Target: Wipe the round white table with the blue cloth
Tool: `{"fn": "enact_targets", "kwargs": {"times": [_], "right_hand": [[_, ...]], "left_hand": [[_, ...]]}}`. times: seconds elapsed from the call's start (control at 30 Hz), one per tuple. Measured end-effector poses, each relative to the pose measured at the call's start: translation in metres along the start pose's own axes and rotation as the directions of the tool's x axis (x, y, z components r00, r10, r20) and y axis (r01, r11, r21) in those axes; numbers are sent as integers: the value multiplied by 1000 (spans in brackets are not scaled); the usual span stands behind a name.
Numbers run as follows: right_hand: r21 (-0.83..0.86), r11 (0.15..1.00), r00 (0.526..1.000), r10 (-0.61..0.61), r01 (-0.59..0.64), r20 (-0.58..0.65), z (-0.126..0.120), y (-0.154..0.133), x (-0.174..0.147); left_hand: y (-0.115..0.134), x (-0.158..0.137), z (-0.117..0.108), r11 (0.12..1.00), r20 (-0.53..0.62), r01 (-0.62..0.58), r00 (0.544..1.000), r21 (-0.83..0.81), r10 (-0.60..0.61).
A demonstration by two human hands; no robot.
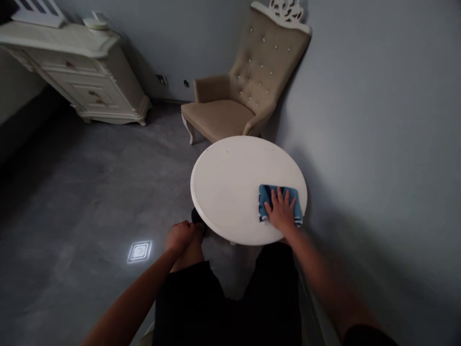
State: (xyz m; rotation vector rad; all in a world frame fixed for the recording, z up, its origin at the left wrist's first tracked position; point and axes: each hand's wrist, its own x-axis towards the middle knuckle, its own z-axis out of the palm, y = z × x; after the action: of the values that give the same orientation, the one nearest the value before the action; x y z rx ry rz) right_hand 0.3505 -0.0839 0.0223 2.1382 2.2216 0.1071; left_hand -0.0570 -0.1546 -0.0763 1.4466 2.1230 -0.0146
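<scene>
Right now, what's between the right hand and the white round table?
The blue patterned cloth: it lies on the white round table, under the spread right hand, as the head view shows.

What looks like a room in a home: tufted tan armchair (pixel 248 91) at twelve o'clock, ornate cream cabinet (pixel 90 79) at ten, round white counter (pixel 230 187) at centre.

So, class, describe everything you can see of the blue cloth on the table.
The blue cloth has darker navy patches and pale and dark edging; it looks like soft fabric, seemingly folded into a rough rectangle. It lies flat on the right part of the rounded white tabletop, its near right corner about at the edge. The person's right hand, grip open and spread, rests on top, hiding its middle.
</scene>
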Motion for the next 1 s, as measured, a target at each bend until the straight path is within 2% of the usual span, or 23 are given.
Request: {"fn": "enact_targets", "kwargs": {"times": [0.1, 0.17, 0.23, 0.3, 0.43, 0.6, 0.8, 0.9, 1.0], "right_hand": [[30, 998, 999, -46, 46, -3, 10, -16, -69], [45, 996, 997, -72, 72, 0, 15, -23, -94], [48, 996, 997, -81, 80, 5, 17, -25, -99], [43, 996, 996, -83, 83, 12, 15, -24, -83], [34, 995, 996, -89, 89, 2, 3, -16, -6], [44, 998, 999, -34, 34, 2, -8, -8, 132], [80, 995, 997, 68, -65, -43, -9, 5, 296], [110, 988, 990, 119, -110, -81, -10, 10, 359], [142, 979, 984, 160, -148, -74, -11, 13, 401]], "left_hand": [[0, -5, -1, 1000, -11, -16, 1000, -16, 15], [0, -7, -1, 1000, -7, -18, 1000, -21, 18], [-1, -6, 0, 1000, 4, -9, 1000, -24, 9], [-3, -3, 1, 1000, 13, -8, 1000, -16, 8], [-5, 6, 4, 1000, 10, -29, 1000, 11, 28], [-5, 15, 1, 1000, 57, 17, 998, 9, -18], [-10, 23, -7, 997, 87, 75, 993, -7, -74], [-15, 28, -7, 995, 93, 96, 991, -15, -94], [-20, 32, -7, 995, 97, 101, 990, -15, -99]]}}
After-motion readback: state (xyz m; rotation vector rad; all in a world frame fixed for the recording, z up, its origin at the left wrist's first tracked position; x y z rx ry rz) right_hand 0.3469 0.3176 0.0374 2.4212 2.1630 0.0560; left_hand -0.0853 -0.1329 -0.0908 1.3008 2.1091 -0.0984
